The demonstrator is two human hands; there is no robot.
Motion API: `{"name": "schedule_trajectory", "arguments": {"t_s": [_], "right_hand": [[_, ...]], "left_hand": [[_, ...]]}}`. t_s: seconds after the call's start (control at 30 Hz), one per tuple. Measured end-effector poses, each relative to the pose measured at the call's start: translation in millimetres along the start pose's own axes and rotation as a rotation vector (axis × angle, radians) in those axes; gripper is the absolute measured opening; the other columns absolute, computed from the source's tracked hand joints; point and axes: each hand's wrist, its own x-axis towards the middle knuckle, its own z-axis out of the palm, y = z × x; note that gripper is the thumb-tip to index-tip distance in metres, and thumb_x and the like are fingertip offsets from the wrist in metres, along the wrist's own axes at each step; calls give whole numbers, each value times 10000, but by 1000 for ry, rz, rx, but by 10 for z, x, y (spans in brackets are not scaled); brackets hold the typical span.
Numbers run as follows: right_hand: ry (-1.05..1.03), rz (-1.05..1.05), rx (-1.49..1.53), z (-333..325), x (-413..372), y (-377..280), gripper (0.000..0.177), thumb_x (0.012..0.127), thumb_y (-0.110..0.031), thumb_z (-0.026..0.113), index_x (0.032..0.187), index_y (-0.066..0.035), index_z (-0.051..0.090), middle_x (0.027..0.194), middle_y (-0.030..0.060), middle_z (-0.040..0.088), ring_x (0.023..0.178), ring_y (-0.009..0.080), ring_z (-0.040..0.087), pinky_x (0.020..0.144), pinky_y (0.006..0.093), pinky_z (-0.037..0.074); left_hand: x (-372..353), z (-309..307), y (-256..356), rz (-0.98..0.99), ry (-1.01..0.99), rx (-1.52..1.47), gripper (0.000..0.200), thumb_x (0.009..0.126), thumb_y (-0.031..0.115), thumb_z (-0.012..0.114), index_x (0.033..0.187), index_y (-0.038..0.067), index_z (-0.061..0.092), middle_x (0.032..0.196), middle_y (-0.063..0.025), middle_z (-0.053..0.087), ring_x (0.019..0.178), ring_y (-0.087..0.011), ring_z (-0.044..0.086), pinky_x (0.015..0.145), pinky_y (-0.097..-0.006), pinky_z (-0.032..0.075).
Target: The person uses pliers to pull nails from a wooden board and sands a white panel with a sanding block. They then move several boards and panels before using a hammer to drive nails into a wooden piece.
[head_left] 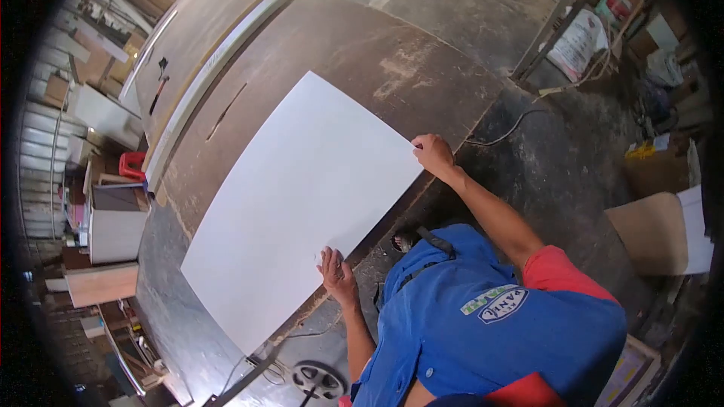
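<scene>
A large white rectangular sheet [317,173] lies on the brown worktable [362,49], its near long side along the table's front edge. At the sheet's right corner, my right hand [434,155] grips the edge with its fingers curled over it. My left hand [337,279] rests flat on the near edge, fingers stretched out on the white surface. Whether the left thumb is under the sheet is hidden.
Long strips [215,79] lie across the far left of the table, with a hammer-like tool [158,96] beyond them. A dark spoked wheel [317,380] stands below the front edge. Wood panels [103,284] lean at left, and a white sack [577,45] sits at right.
</scene>
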Motion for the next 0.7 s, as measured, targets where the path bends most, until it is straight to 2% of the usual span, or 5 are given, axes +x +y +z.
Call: {"name": "schedule_trajectory", "arguments": {"t_s": [0.07, 0.3, 0.47, 0.5, 0.7], "right_hand": [[-45, -54, 27, -15, 113, -100, 323, 811, -207, 634, 1072, -18, 662, 1017, 203, 667, 974, 380, 633, 837, 451, 505], [-97, -151, 277, 374, 974, -446, 395, 858, -211, 600, 1197, -9, 599, 1159, 224, 617, 1065, 371, 602, 904, 419, 480], [-220, -156, 475, 584, 1579, -676, 464, 894, -246, 567, 1273, 18, 527, 1240, 234, 576, 1148, 374, 557, 962, 412, 445], [-287, -140, 477, 485, 1635, -776, 496, 905, -227, 543, 1313, 45, 468, 1283, 253, 536, 1186, 388, 523, 1007, 416, 415], [-367, -244, 580, 636, 2151, -955, 491, 921, -163, 478, 1339, 81, 396, 1357, 292, 441, 1270, 405, 431, 1076, 418, 355]], "left_hand": [[-19, -4, 74, -65, 8, -2, 392, 789, -7, 548, 1160, 75, 646, 1334, -115, 550, 1310, -300, 445, 1127, -514, 205], [-75, 220, 257, -261, 136, 87, 412, 784, -20, 545, 1179, 57, 629, 1354, -98, 538, 1326, -287, 428, 1125, -519, 201], [15, 552, 525, -464, 256, 98, 524, 769, 23, 598, 1290, 38, 543, 1433, -174, 429, 1370, -334, 341, 1128, -448, 240], [70, 604, 631, -537, 213, 130, 602, 762, 50, 629, 1347, 36, 485, 1473, -219, 343, 1388, -354, 293, 1132, -411, 243], [370, 1003, 1250, -736, 81, 254, 710, 777, 111, 672, 1420, 36, 380, 1516, -252, 218, 1419, -365, 201, 1140, -416, 216]]}}
